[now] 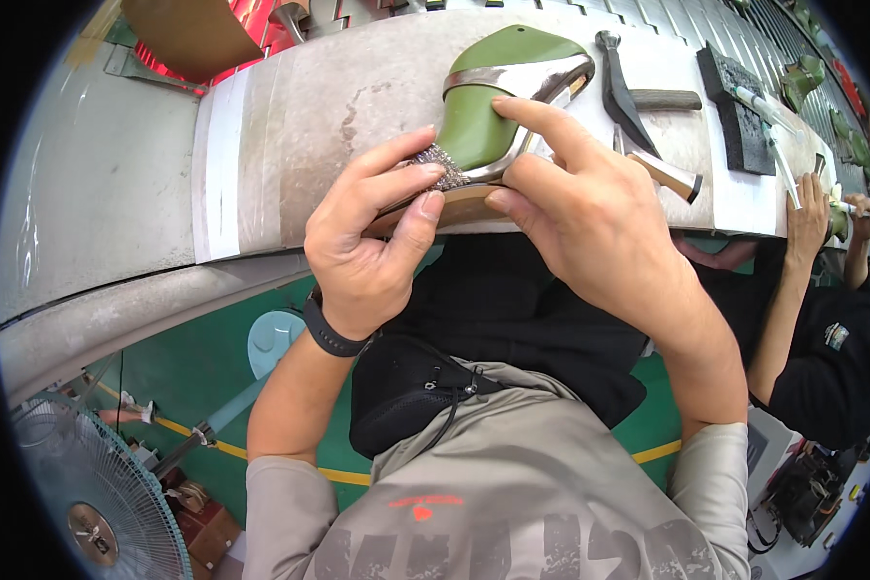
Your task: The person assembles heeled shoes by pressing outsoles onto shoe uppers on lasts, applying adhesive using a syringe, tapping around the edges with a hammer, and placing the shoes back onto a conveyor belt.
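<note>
A high-heeled sandal [466, 201] is mounted on a green shoe last [478, 121], tilted on its side at the near edge of the bench. A silvery band wraps the last near its heel end, and a glittering strap [442, 166] crosses the toe end. My left hand [365, 227] grips the toe end, its fingers on the glittering strap and its thumb by the sole edge. My right hand [590, 193] pinches the sole's side with thumb and bent fingers, while its index finger rests extended on the green last. The sandal's underside is mostly hidden.
Right of the last lie a hammer [628, 106], a wooden handle [665, 100] and another metal-ended tool [669, 176]. Beyond them sits a black block [735, 116] with syringes. A co-worker's hands [808, 208] are at the far right. A fan [97, 503] stands lower left.
</note>
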{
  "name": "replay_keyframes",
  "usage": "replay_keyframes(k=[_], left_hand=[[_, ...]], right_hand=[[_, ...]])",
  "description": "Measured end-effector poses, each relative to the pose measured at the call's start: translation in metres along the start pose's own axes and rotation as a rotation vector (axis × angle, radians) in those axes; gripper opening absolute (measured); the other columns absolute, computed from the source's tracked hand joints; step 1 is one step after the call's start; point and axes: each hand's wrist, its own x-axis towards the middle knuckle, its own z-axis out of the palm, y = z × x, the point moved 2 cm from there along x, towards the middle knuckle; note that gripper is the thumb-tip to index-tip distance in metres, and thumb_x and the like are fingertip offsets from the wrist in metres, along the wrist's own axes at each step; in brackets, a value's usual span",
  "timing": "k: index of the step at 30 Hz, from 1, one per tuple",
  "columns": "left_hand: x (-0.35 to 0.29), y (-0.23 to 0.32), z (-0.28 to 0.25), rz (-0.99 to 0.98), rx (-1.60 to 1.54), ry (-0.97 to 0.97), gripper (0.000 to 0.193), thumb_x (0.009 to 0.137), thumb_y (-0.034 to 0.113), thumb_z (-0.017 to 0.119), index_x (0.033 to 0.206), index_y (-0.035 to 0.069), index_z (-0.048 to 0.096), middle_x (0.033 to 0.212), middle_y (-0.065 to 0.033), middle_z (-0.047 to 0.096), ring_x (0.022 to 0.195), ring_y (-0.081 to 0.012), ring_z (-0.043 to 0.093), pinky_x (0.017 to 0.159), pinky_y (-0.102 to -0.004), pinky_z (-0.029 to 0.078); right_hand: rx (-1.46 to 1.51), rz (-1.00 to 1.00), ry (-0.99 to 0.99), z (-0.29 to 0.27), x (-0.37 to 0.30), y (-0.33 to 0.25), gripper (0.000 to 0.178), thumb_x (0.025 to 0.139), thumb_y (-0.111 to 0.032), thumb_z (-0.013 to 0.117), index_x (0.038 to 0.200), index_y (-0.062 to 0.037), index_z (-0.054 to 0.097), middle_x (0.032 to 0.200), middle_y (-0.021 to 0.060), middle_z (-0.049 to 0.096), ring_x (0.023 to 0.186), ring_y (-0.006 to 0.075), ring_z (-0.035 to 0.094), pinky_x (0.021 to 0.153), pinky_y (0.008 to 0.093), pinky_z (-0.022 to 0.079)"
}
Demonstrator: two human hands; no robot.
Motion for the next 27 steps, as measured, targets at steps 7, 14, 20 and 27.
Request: replay_keyframes(k=[7, 14, 20, 27], left_hand=[[0.02, 0.02, 0.009, -0.072, 0.165, -0.078, 0.02, 0.087, -0.001, 0.075, 0.107, 0.001, 0.075, 0.128, -0.019, 0.07, 0.109, -0.0252, 0.072, 0.092, -0.0346, 0.058], [0.035, 0.035, 0.021, -0.072, 0.464, -0.163, 0.02, 0.08, -0.003, 0.077, 0.098, 0.001, 0.067, 0.127, -0.0182, 0.07, 0.105, -0.0209, 0.069, 0.09, -0.0333, 0.054], [0.039, 0.038, 0.029, 0.001, 0.572, -0.14, 0.026, 0.076, -0.001, 0.082, 0.095, 0.002, 0.064, 0.114, -0.0158, 0.07, 0.099, -0.0241, 0.071, 0.083, -0.0335, 0.055], [0.043, 0.034, 0.031, 0.117, 0.73, -0.215, 0.038, 0.07, 0.006, 0.094, 0.093, 0.002, 0.063, 0.104, -0.0152, 0.068, 0.095, -0.0259, 0.071, 0.072, -0.0351, 0.053]], right_hand=[[0.029, 0.001, -0.072, -0.006, -0.002, 0.012, 0.017, 0.083, -0.01, 0.081, 0.088, -0.0027, 0.066, 0.14, 0.0155, 0.062, 0.081, 0.03, 0.07, 0.07, 0.041, 0.056], [0.019, -0.099, -0.17, -0.017, 0.004, 0.037, 0.02, 0.079, -0.01, 0.082, 0.095, -0.0048, 0.071, 0.149, 0.0161, 0.057, 0.091, 0.0342, 0.07, 0.078, 0.0427, 0.057], [-0.056, -0.178, -0.128, -0.011, 0.004, 0.04, 0.022, 0.08, -0.014, 0.081, 0.095, -0.0027, 0.07, 0.144, 0.0173, 0.062, 0.09, 0.0321, 0.071, 0.077, 0.0422, 0.057], [-0.11, -0.211, -0.112, -0.013, 0.01, 0.039, 0.017, 0.079, -0.014, 0.076, 0.087, -0.0001, 0.069, 0.131, 0.0224, 0.068, 0.086, 0.0274, 0.074, 0.074, 0.0386, 0.058]])
